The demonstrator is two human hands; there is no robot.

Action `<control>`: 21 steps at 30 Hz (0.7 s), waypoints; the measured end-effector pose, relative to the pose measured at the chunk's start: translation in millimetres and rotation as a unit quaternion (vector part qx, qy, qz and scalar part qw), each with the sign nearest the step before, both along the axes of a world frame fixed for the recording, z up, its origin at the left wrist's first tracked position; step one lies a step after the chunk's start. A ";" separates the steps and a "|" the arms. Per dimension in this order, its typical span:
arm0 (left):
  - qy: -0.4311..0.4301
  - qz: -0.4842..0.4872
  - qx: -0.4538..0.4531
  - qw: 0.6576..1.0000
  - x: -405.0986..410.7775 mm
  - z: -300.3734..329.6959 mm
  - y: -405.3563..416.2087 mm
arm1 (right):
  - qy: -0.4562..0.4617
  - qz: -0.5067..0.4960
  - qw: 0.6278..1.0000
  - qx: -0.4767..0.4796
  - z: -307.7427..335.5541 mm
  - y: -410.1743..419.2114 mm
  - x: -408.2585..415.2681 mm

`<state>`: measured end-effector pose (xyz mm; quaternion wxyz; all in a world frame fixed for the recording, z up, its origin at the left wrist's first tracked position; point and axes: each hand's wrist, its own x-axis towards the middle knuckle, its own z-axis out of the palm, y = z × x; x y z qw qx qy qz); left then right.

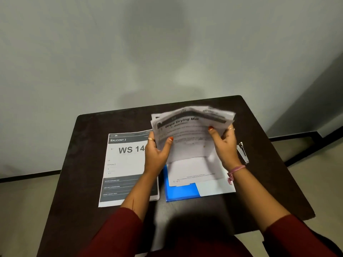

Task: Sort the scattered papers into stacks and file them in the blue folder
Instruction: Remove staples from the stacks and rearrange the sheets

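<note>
Both hands hold a bundle of printed sheets upright above the blue folder, its top curling forward. My left hand grips the bundle's left edge, thumb on its front. My right hand grips the right edge the same way. The bundle's lower edge rests on a white sheet lying on the folder. A second stack, headed "BALCONY 2" and "WS 14", lies flat to the left of the folder, partly under my left forearm.
A dark brown table stands against a grey wall. A silver stapler lies right of my right hand near the table's right edge. Grey floor shows on both sides.
</note>
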<state>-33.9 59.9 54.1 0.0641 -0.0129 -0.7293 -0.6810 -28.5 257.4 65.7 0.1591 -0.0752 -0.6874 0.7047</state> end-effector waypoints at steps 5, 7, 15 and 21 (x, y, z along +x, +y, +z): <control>-0.033 0.017 0.034 0.999 -1.8 -17.1 -4.0 | -0.023 -0.004 1.000 0.013 -17.0 -1.0 4.0; -0.049 0.006 0.041 0.998 -1.4 -18.0 -1.0 | -0.030 0.003 0.999 0.027 -18.1 -2.8 2.1; -0.098 0.032 0.096 0.990 -5.6 -20.2 7.3 | -0.041 0.026 0.999 0.016 -19.7 -9.1 -1.2; -0.096 0.023 0.106 0.989 -13.6 -7.1 4.7 | -0.015 0.029 0.999 0.027 3.1 4.6 -6.6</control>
